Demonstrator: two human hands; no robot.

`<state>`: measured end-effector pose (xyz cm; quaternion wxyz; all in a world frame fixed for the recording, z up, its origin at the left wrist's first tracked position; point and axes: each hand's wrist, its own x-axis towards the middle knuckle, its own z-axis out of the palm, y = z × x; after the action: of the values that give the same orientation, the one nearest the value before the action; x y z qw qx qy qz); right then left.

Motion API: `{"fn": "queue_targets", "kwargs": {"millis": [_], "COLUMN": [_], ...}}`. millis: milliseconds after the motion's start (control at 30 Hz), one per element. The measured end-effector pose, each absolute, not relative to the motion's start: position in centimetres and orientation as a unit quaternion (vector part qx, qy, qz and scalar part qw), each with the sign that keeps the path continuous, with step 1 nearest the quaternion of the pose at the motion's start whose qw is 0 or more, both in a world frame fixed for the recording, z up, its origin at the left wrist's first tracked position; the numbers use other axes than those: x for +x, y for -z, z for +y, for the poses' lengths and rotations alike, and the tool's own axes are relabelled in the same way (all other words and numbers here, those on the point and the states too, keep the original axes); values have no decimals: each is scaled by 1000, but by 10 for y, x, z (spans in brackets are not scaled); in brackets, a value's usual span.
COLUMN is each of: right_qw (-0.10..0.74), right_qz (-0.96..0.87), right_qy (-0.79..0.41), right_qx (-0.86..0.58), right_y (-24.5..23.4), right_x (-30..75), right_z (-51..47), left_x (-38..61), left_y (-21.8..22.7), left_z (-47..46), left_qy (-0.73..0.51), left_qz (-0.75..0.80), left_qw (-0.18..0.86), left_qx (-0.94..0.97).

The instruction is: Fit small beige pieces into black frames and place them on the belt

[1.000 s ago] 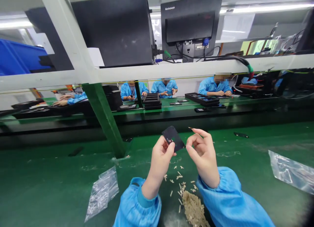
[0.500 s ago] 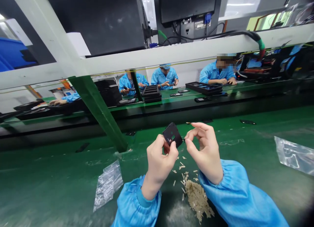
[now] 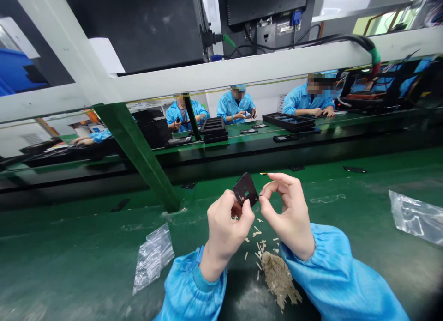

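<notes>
My left hand (image 3: 224, 224) grips a thin, black, roughly rectangular plastic part (image 3: 243, 186) with small cutouts, holding it tilted above the bench. The thumb lies on the face turned toward me. My right hand (image 3: 290, 215) is closed in a pinch right at the part's right edge. Something small and dark shows at those fingertips, too small to name. A thin dark sliver with a yellowish end (image 3: 263, 174) sticks out past the upper fingers of that hand. Below the hands, a pile of small tan strips and scraps (image 3: 278, 277) lies on the green bench (image 3: 93, 256).
Clear plastic bags lie at left (image 3: 154, 258) and right (image 3: 413, 217). Flat black pieces, one at the right (image 3: 355, 169), lie along the back. A green post (image 3: 138, 159) rises left of my hands. Across the line, several people in blue work beside black trays (image 3: 289, 122).
The black part has turned slightly, showing its face at a steeper angle. Both hands keep their grips, with the right fingertips a little closer to the part. The view has shifted slightly.
</notes>
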<state>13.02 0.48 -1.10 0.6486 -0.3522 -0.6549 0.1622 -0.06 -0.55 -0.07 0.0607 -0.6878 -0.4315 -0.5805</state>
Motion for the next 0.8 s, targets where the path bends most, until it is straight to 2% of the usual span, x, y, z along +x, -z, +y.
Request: {"fn": "queue_targets", "kwargs": {"millis": [800], "right_qw": [633], "right_qz": [-666], "right_qy": [-148], "right_qx": [-366], "right_y": [9], "right_x": [130], "right_z": [5], "left_x": [-1], "left_y": [0], "left_z": [-7], "left_qy": [572], "left_qz": [-424], "left_qw": [76], "left_qx": [-698]}}
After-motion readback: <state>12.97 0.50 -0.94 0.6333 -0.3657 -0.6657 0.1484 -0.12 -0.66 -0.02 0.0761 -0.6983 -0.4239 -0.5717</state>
